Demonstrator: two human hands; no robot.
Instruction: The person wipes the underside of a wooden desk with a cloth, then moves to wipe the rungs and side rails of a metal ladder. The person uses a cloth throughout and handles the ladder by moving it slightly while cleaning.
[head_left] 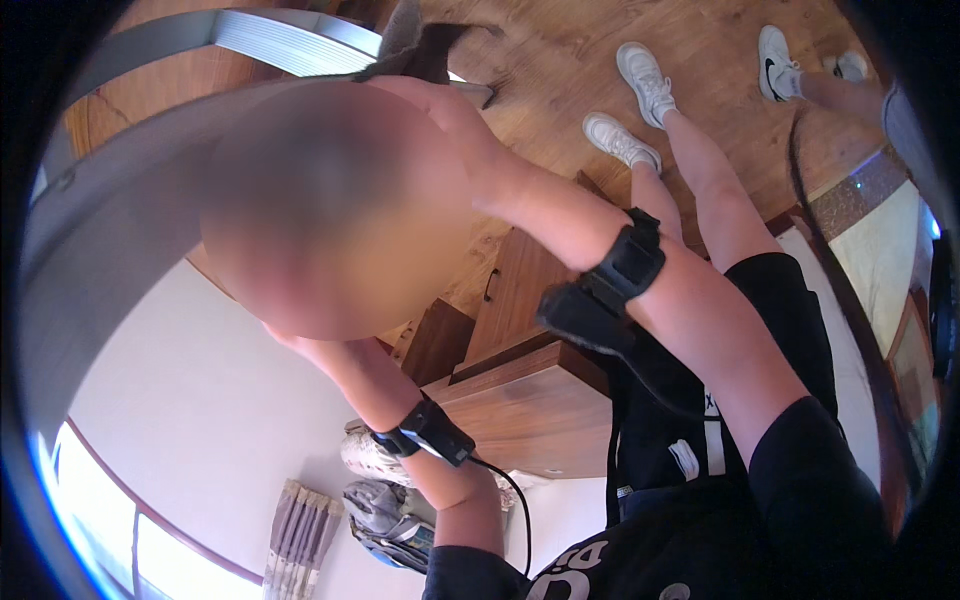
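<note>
Both my arms reach up toward the upper left, and a round blurred patch covers most of my hands. Of my right hand only the back and wrist edge show; its fingers are hidden. Just beyond it is a grey-brown piece of cloth; whether the hand holds it I cannot tell. My left hand shows only at the wrist edge, below the blur, with its fingers hidden. A wide grey curved band runs behind the blur, close to both hands.
Black straps with small devices sit on my left forearm and right forearm. A wooden cabinet stands below my arms. A backpack and a curtain are lower left. Another person's white shoe is at upper right.
</note>
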